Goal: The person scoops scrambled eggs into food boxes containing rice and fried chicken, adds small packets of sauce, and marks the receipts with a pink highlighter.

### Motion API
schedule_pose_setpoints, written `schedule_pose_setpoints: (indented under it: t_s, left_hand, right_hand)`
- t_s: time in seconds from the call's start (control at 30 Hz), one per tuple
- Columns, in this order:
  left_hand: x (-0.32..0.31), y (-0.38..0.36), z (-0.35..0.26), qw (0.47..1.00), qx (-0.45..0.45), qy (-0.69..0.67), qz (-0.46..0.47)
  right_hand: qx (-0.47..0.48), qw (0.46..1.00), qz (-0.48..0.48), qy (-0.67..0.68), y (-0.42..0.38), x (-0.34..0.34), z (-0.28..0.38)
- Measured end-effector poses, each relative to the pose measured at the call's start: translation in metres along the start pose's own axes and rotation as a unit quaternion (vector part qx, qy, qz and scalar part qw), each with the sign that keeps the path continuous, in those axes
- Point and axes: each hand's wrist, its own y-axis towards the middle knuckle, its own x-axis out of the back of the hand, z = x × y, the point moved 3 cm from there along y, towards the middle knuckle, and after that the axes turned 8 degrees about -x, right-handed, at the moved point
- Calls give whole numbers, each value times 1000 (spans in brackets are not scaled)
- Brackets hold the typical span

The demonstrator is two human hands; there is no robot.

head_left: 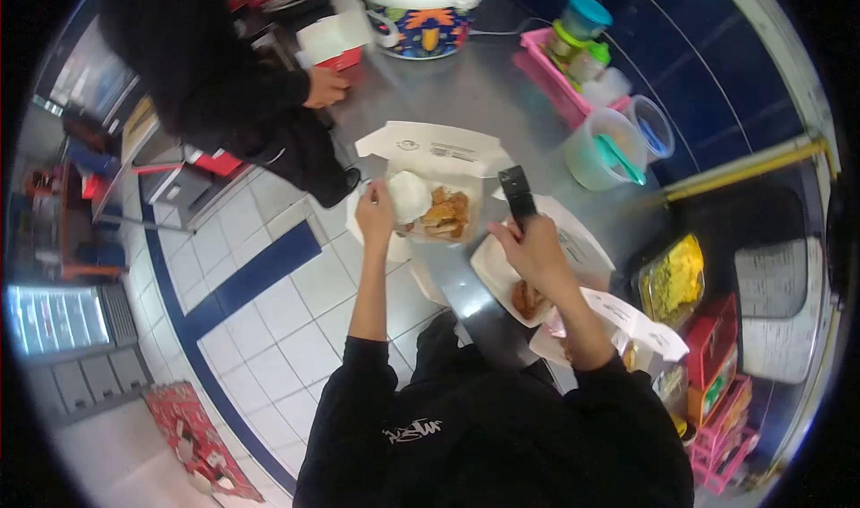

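An open white takeout box holds browned pieces of food and a white round item. My left hand is at this box's left side, fingers pinched together beside the white item; what they hold is too small to make out. In my right hand is a black utensil, its dark end near the box's right edge. Below that hand, a second open white box contains a brown piece of food. A third open box is partly hidden by my right forearm.
Another person's hand is near a red and white box at the upper left. A patterned cooker, a pink basket, a translucent container and a tray of yellow food stand around the metal table.
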Motion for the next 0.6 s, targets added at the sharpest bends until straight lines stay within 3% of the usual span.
schedule_pose_setpoints:
  t_s: [0.07,0.1,0.13,0.17,0.2,0.23,0.27,0.3,0.33,0.37,0.43,0.53,0.6]
  left_hand:
    - [-4,8,-21,990,-40,104,82]
    - [-17,15,-9,972,-111,189,85]
    - [-20,14,-25,974,-118,171,85]
    - [-24,14,-37,977,-111,144,114]
    - [-28,13,-49,974,-132,111,148]
    - [-38,16,-46,964,-168,111,172]
    - [-47,20,-40,951,-215,152,162]
    - [-50,22,-44,941,-218,191,176]
    - [-47,17,-66,949,-166,168,210]
    - [-44,19,-70,941,-179,179,224]
    - [-33,7,-105,939,-177,177,237]
    - [-20,-25,-161,895,-364,253,-45]
    - [-36,-72,-237,940,-341,6,16]
  right_hand:
    - [38,995,-49,79,-42,45,-22]
    - [55,989,-80,116,-60,67,-44]
    - [116,970,-146,153,-70,84,-79]
    - [-9,959,-106,263,-92,112,-94]
    - [4,964,-167,206,-98,133,-139]
    - [-10,946,-223,237,-110,155,-170]
    - [-43,943,-277,180,-119,177,-202]
    - [4,927,-371,53,-126,199,-234]
    - [-29,916,-399,38,-132,217,-257]
    - [-78,903,-422,-20,-131,229,-282]
    - [-7,855,-494,-160,-109,244,-363]
    - [-115,848,-447,-260,-65,245,-441]
    - [-84,831,-428,-344,-36,243,-468]
